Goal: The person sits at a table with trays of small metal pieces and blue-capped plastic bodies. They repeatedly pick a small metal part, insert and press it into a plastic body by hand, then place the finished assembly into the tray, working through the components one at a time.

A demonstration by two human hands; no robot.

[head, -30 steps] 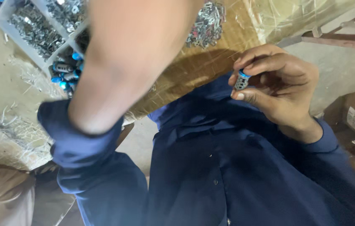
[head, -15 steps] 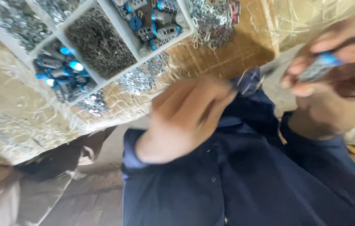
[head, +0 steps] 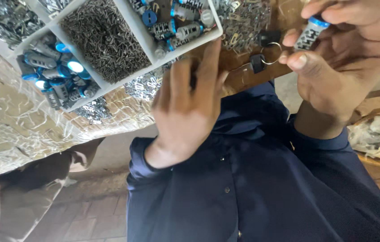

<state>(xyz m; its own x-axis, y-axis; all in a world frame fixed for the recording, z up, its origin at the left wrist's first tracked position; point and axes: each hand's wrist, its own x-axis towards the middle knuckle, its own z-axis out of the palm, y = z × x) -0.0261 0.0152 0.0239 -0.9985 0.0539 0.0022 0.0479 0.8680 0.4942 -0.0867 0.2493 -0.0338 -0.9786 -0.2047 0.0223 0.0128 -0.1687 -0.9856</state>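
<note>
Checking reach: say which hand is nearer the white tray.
Left. Left hand is at the white tray near corner; right hand, holding a blue-capped cylinder, is farther right.

Wooden tabletop [head: 252, 74] under clear crinkled plastic sheet [head: 15, 130], spreading left of the hands. Brick-paved floor [head: 96, 219] below the hands, reddish, also at lower right. Cloth-covered bulk [head: 24, 192] at lower left. Shallow basket with plastic wrap [head: 378, 136] right of the hands. Daylight, soft, glare on the plastic.
</note>
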